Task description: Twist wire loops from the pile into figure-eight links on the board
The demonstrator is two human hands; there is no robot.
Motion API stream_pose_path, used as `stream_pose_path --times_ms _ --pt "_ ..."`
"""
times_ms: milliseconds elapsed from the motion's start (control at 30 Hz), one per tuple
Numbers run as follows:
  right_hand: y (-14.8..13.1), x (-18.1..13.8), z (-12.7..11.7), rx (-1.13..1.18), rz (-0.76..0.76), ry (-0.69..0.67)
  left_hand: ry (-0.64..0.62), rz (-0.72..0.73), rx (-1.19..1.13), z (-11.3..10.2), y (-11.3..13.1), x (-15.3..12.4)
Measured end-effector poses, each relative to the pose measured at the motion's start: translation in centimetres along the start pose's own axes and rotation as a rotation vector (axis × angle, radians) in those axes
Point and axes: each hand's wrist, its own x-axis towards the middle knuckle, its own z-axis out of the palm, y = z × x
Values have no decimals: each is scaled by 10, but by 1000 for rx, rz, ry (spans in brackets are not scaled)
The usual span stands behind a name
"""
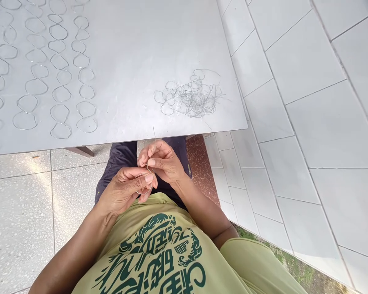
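Both hands meet in front of my chest, just below the near edge of the grey table [125, 122]. My left hand [125, 190] pinches a thin wire loop [142, 191] between thumb and fingers. Above it and to the right, my right hand [162, 161] is closed on the same wire, whose free end sticks up past the fingers. The two hands touch at the fingertips.
A tangled pile of wire rings [191, 98] lies on the table near its right edge. Rows of figure-eight wire shapes [58, 81] are laid out on the left part. White floor tiles [309, 122] lie to the right, speckled floor to the left.
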Motion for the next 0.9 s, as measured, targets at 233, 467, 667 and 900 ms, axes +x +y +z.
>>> stream_pose_path --times_ms 233,467,667,900 --pt "-10 0 5 -148 -152 148 3 -18 34 7 6 -2" --pt "-14 2 6 -274 -249 245 -14 10 42 13 9 -4" --pt "-18 4 4 -267 -221 276 3 -18 12 18 9 -1" --pt "-16 -1 -1 -236 -176 266 33 -17 54 16 11 3"
